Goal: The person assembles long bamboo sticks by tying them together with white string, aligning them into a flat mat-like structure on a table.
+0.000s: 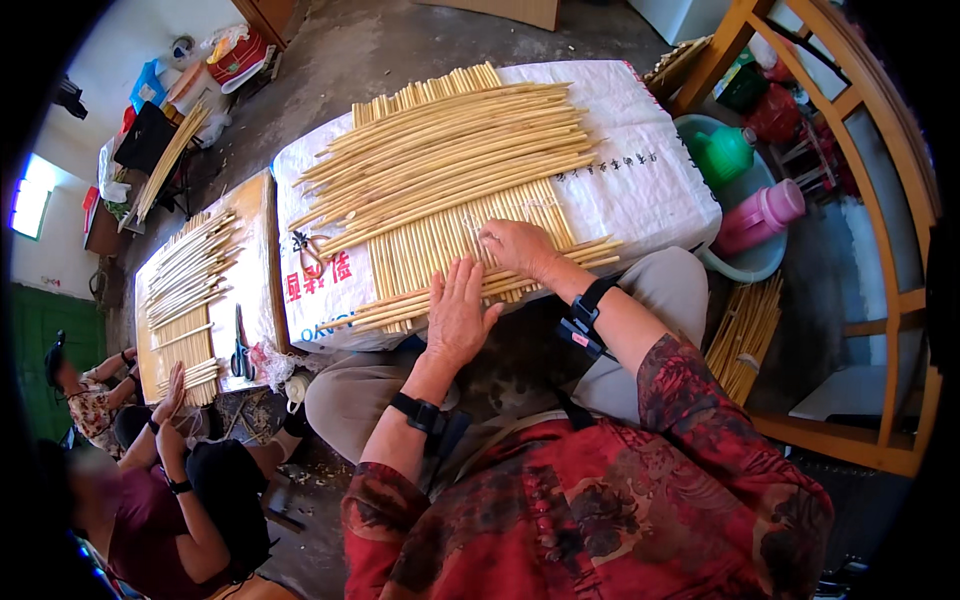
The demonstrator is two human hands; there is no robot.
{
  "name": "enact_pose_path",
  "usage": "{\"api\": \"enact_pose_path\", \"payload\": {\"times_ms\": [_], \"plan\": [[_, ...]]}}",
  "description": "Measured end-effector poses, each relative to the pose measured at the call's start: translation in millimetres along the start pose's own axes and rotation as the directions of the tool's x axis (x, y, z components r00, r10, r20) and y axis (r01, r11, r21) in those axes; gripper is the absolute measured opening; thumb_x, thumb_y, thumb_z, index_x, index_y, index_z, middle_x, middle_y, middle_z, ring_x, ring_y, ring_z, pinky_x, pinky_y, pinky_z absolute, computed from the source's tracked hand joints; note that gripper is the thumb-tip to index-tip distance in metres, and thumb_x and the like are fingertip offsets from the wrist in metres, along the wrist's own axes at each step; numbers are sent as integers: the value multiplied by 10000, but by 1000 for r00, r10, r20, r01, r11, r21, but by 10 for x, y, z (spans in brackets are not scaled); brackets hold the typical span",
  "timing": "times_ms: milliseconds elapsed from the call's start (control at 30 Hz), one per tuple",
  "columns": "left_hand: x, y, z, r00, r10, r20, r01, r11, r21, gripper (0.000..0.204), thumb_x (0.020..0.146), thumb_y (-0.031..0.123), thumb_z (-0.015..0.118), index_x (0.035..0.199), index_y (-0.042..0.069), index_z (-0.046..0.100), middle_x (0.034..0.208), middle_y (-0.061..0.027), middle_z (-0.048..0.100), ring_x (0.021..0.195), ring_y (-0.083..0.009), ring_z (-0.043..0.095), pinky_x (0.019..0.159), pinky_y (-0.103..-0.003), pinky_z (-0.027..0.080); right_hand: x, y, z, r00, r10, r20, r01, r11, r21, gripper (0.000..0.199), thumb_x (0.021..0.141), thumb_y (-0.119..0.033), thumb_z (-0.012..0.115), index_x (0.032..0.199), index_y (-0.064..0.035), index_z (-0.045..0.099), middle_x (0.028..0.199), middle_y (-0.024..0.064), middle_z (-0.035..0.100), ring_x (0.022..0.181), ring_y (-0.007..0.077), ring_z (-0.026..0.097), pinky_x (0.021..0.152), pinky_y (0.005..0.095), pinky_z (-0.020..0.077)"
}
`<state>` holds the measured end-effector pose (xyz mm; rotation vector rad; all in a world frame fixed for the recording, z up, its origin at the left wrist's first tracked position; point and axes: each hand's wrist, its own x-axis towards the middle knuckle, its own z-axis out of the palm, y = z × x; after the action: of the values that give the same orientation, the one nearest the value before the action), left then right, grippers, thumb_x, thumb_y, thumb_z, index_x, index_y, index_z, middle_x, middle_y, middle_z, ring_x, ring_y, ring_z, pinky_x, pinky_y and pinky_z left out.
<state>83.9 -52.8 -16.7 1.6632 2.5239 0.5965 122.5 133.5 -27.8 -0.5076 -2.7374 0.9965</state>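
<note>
Left hand (458,312) spread flat, pinning sticks (440,165) at 6 o'clock of the sack-covered bench (650,180) to stop rolling, right hand (515,245) curled with fingertips pressed on the woven mat (420,255) at 3 o'clock of left; scissors (310,252) parked at 9 o'clock.

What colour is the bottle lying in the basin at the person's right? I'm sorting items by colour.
Pink: the bottle lies in the pale basin; head view shows it.

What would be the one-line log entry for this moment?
left hand: flat on bamboo sticks | right hand: fingers on woven mat | support: white sack
</note>
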Motion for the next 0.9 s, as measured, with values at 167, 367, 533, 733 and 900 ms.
{"api": "enact_pose_path", "payload": {"times_ms": [167,367,533,733,900], "plan": [[68,-41,-22,998,3,-56,-7,998,-56,555,852,255,581,1313,10,393,1378,-182,392,1321,-318,316,1090,-497,170,75,115,-115,998,6,-69,5,988,152,228,855,-245,481,946,-106,637,853,152,653,820,346,616,743,432,489],[176,-244,-156,985,35,-170,-55,992,-117,256,848,127,534,1091,51,563,1173,-108,557,1176,-261,476,1006,-445,309,205,61,-562,996,-33,-79,46,984,170,236,858,-230,484,944,-81,646,851,168,651,812,333,621,746,399,489],[202,-375,-217,974,73,-216,-94,991,-91,125,778,79,563,900,56,580,927,-82,578,942,-274,537,834,-398,390,164,-122,-974,991,-71,-115,95,971,218,202,849,-212,527,921,-60,639,840,155,654,786,307,626,722,377,487],[143,-276,-237,987,36,-157,-45,997,-56,133,776,94,616,903,63,598,885,-84,544,884,-287,519,791,-406,388,-215,-170,-703,978,-45,205,53,998,-38,162,777,-234,620,855,-92,619,805,94,632,776,278,613,690,366,490],[-14,-124,-216,970,215,-112,-214,977,26,166,762,88,619,924,62,596,943,-76,537,906,-271,521,800,-400,395,-371,-197,-467,946,-225,235,267,949,-167,159,764,-207,645,867,-100,586,836,68,588,834,271,588,701,373,480]]}}
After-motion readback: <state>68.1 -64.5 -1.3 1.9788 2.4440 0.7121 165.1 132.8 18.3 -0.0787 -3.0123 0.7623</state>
